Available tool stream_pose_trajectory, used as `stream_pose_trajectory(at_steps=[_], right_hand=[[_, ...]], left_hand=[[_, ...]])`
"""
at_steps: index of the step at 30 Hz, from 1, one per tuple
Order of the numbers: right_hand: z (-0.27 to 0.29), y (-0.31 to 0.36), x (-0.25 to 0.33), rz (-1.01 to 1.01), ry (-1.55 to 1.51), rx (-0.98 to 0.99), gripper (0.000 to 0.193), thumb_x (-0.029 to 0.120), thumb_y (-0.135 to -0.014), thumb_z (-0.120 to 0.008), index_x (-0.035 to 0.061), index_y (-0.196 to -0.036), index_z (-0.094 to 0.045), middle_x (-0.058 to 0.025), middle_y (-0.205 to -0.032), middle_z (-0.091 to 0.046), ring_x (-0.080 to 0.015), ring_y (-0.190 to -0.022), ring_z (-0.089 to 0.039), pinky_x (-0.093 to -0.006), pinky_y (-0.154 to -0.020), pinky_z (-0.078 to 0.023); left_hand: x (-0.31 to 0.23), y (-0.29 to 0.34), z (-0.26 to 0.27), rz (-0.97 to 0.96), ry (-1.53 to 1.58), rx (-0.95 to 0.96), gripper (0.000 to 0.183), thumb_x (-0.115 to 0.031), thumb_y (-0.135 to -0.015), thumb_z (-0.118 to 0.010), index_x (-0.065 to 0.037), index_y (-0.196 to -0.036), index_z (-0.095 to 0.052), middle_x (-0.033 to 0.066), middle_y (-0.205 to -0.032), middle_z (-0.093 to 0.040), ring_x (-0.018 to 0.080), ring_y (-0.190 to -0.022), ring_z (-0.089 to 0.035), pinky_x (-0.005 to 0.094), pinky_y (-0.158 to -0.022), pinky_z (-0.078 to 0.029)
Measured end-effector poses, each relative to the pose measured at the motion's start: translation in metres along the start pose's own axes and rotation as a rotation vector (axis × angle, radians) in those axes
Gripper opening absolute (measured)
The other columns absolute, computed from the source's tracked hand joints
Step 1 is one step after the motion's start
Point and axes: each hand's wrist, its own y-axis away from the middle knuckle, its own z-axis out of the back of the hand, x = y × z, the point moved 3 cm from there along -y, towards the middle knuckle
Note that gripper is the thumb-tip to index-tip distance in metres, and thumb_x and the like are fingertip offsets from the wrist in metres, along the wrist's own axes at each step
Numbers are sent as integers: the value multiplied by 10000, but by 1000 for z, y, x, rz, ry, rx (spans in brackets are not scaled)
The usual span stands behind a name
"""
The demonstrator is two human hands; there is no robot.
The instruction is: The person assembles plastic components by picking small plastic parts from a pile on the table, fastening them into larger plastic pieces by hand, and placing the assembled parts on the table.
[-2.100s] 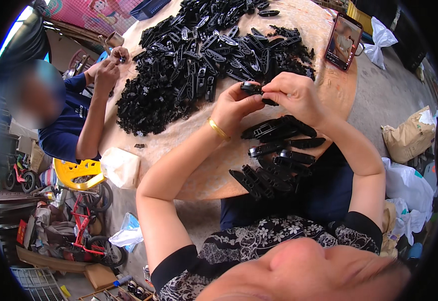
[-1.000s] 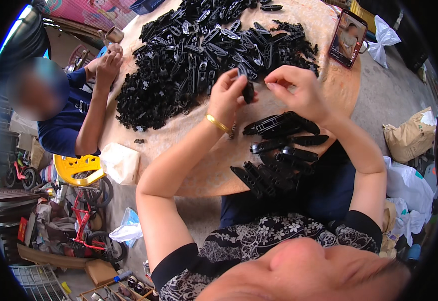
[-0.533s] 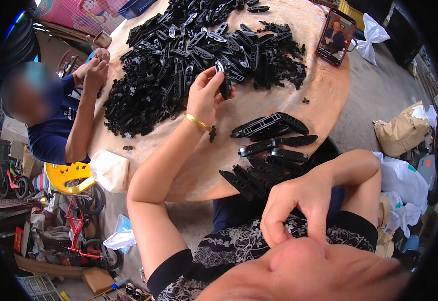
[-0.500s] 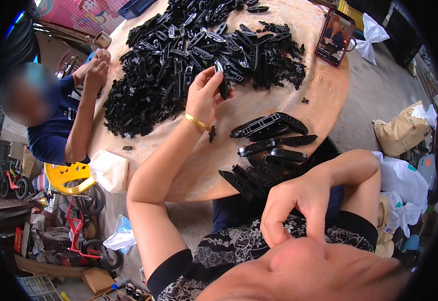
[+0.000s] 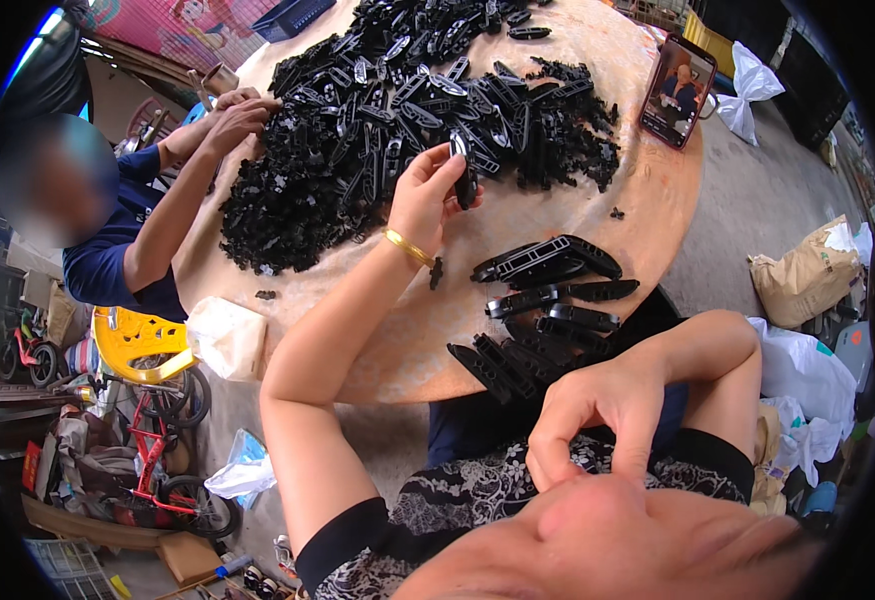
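Note:
My left hand is raised over the round wooden table and grips a long black plastic part upright between thumb and fingers. A gold bangle circles that wrist. Just beyond it lies a big heap of black plastic parts. My right hand is pulled back close to my face, fingers pinched together; I cannot tell if it holds anything. Between the two hands, a row of assembled black parts lies at the table's near edge.
A person in a blue shirt sits at the left, both hands in the heap. A phone stands propped at the table's far right. A white bag, a yellow chair, small bicycles and sacks surround the table.
My right hand left the black part and drew back to my face. My left hand kept the part and moved out toward the heap.

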Motion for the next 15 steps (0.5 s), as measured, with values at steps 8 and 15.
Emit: stream_pose_trajectory(at_steps=[8,15], right_hand=[[-3,0,-7,-111,-136,48,313,92,-728,-791,21,-898,-537,-18,-832,-579,-94,-754,-556,-242,-697,-455],[-3,-1,-7,-87,-103,15,301,82,-731,-779,15,-912,-548,-20,-828,-584,-97,-746,-561,-240,-692,-462]], left_hand=[[0,-2,-5,4,14,34,338,-139,-911,-574,-14,-1201,-454,66,-903,-583,192,-744,-631,328,-663,-558],[-1,-1,-1,10,-6,5,337,-144,-909,-580,-21,-1199,-459,61,-898,-586,192,-747,-632,331,-665,-558]])
